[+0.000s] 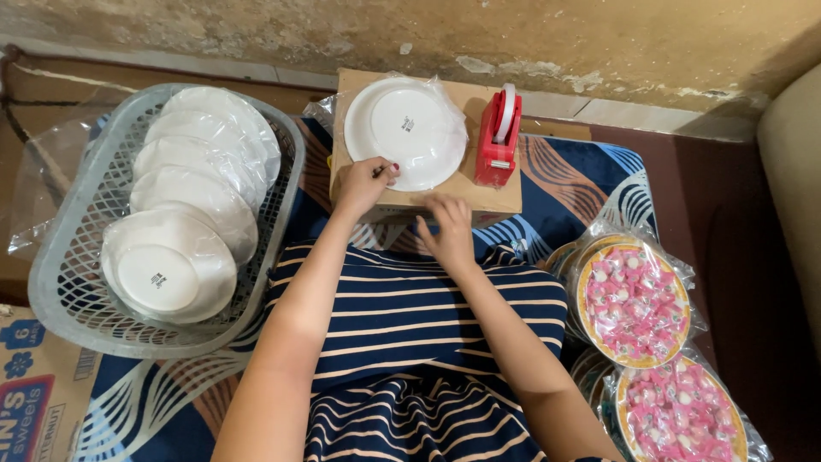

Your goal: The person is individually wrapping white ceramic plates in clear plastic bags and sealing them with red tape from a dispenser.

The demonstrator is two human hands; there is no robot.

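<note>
A white plate (409, 130) lies upside down in clear plastic wrap on top of a cardboard box (487, 198). My left hand (366, 183) rests at the plate's near left rim, fingers curled on the wrap there. My right hand (446, 229) presses on the box's front edge just below the plate, fingers spread, holding nothing that I can see. A red tape dispenser (499, 135) with a white roll stands on the box right of the plate.
A grey plastic basket (60, 282) at left holds several overturned white plates (171, 272). Two wrapped plates of pink and white sweets (634, 303) lie at right. A printed cardboard carton (34, 393) is at lower left, a wall behind, a patterned blue mat underneath.
</note>
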